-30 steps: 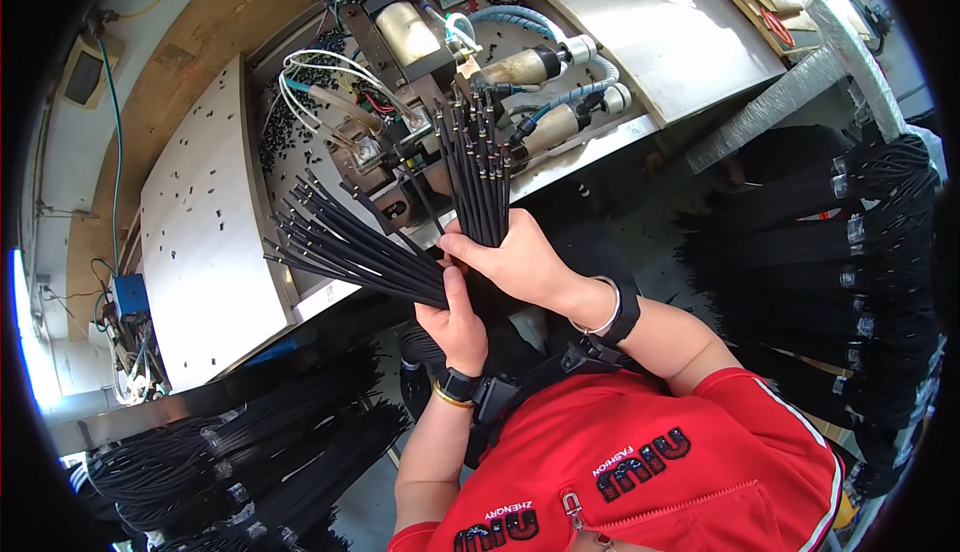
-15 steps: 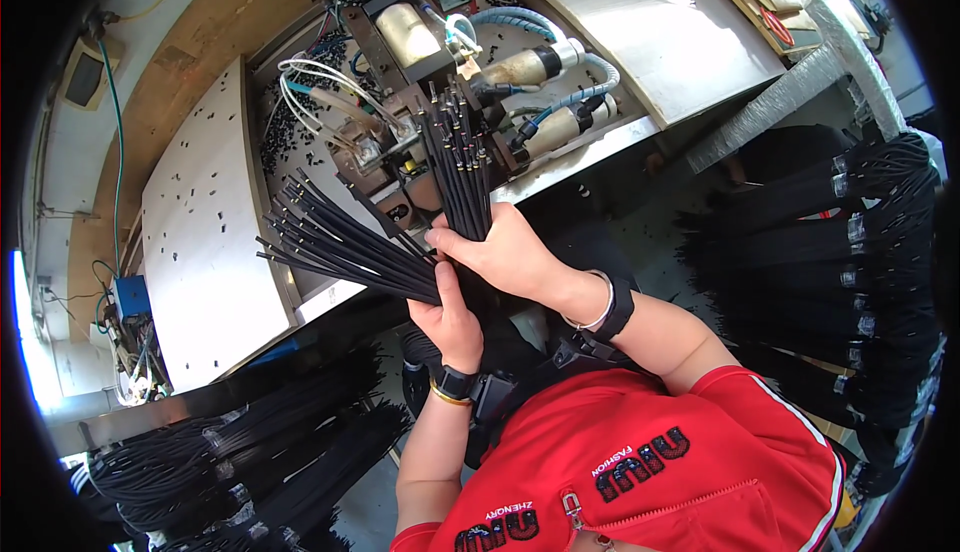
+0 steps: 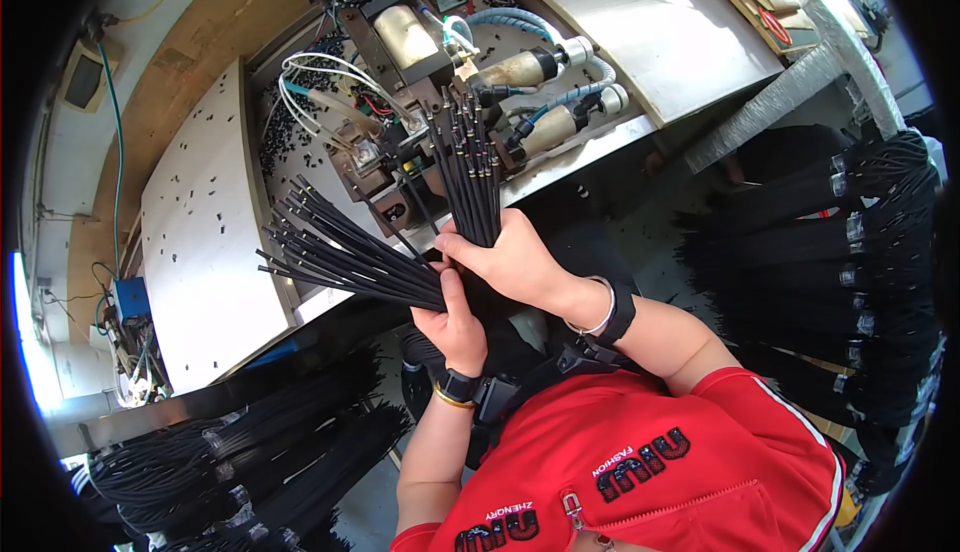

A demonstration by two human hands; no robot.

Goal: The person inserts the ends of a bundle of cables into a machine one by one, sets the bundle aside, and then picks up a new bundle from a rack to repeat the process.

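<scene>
My left hand (image 3: 455, 317) grips a fanned bundle of thin black cables (image 3: 345, 252) whose tips point up and to the left. My right hand (image 3: 515, 262) is closed around a second, upright bunch of black cables (image 3: 470, 172) with small metal tips, held in front of a small machine (image 3: 420, 52) that has tan cylinders, white wires and a blue hose. The two hands touch each other where the bundles meet. Both wrists wear dark bands.
The machine sits in a recess of a white workbench (image 3: 200, 252) dotted with small black bits. Large bundles of black cables lie at the lower left (image 3: 250, 452) and hang at the right (image 3: 860, 272). A grey bar (image 3: 770, 102) slants at the upper right.
The upright bunch in my right hand has shifted slightly, its tips now sitting a little lower in front of the machine. The left hand's bundle stays about where it was.
</scene>
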